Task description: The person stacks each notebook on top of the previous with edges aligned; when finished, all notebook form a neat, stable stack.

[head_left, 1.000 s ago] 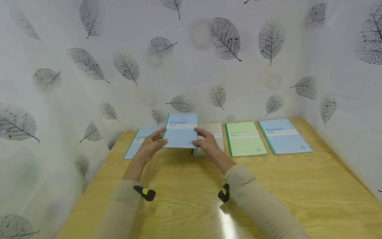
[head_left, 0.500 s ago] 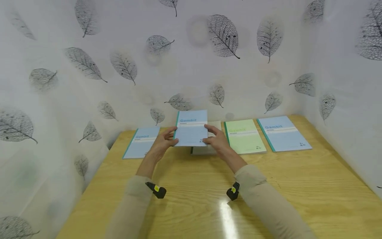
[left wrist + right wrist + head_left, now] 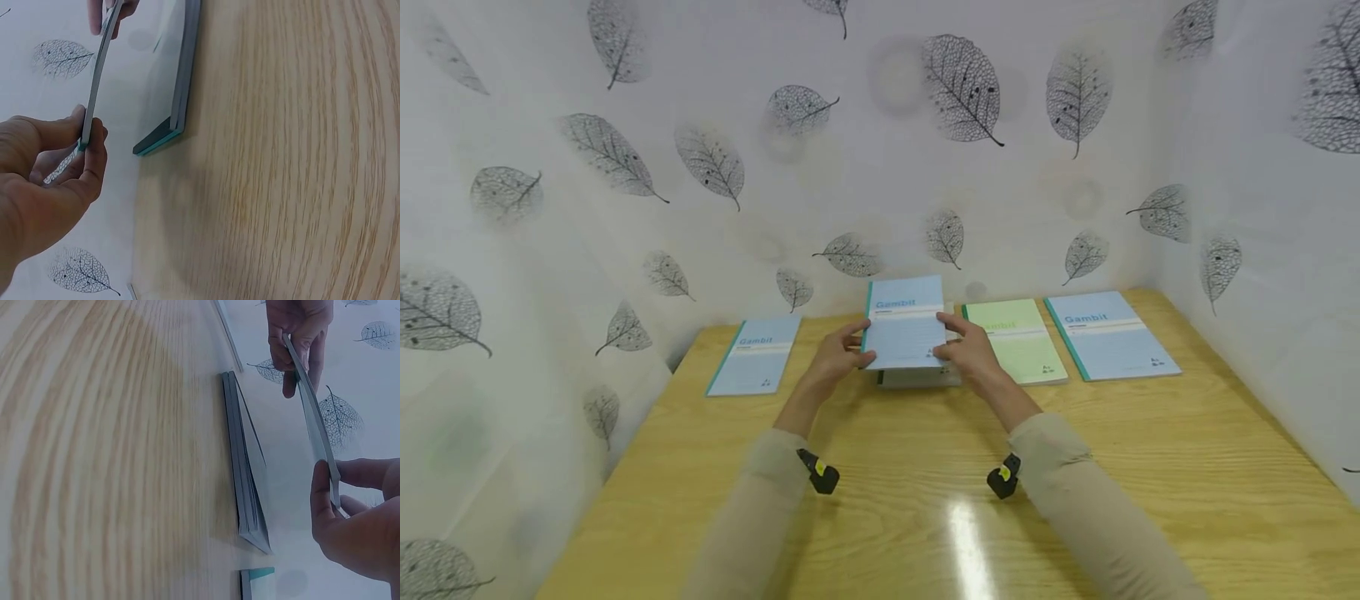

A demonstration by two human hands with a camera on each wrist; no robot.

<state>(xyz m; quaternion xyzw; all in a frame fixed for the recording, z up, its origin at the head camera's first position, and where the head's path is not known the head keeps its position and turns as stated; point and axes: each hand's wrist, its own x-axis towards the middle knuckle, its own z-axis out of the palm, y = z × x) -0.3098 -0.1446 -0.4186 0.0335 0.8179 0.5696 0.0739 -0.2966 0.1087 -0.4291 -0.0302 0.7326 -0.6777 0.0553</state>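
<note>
Closest in, beige sleeves [image 3: 767, 475] stretch over the counter [image 3: 895, 492], on the near side of the pale stack of notebooks [image 3: 917, 379]. And look at the hands! The left hand [image 3: 832, 357], by the stack's left end, pinches the held blue notebook [image 3: 904, 327] along its green-spined edge, thumb on one face, fingers on the other. The right hand [image 3: 972, 354], at the stack's right, clamps the opposite edge the same way. Hands apart, notebook between them, tilted and slightly bowed, up above the stack and not touching it! Beyond: a slim blue notebook [image 3: 755, 357] well left of the stack, a green notebook [image 3: 1024, 343] just right, a wide blue notebook [image 3: 1112, 337] farther right. Behind the stack hangs a leaf-print sheet [image 3: 865, 183].
</note>
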